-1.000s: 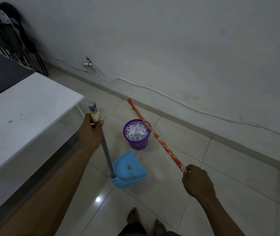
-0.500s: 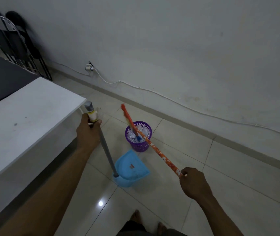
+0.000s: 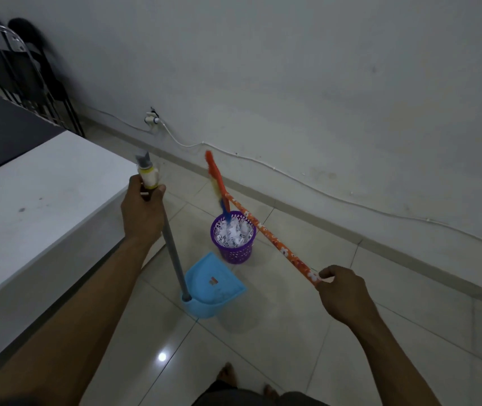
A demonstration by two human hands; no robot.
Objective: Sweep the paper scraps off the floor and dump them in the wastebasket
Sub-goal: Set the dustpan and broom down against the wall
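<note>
Left hand (image 3: pixel 143 212): arm stretched forward, back of hand up, fingers and thumb curled tight round the top of the grey dustpan handle (image 3: pixel 172 253), just under its pale cap. Handle slanted down and right to the blue dustpan (image 3: pixel 219 291), pan tilted, low at the floor (image 3: pixel 292 353); contact not clear. Right hand (image 3: pixel 342 291): arm out, lower than the left, fingertips and thumb pinching the near end of the orange patterned broom stick (image 3: pixel 269 238). Stick angled up and away, passing across the right rim of the purple wastebasket (image 3: pixel 233 254). Broom head (image 3: pixel 216 180) blurred, tip pointing down into the basket. Paper scraps (image 3: pixel 233 232) heaped inside, filling it to the rim. Wastebasket just beyond the dustpan, near the wall. White counter (image 3: pixel 43 200) alongside the left arm.
</note>
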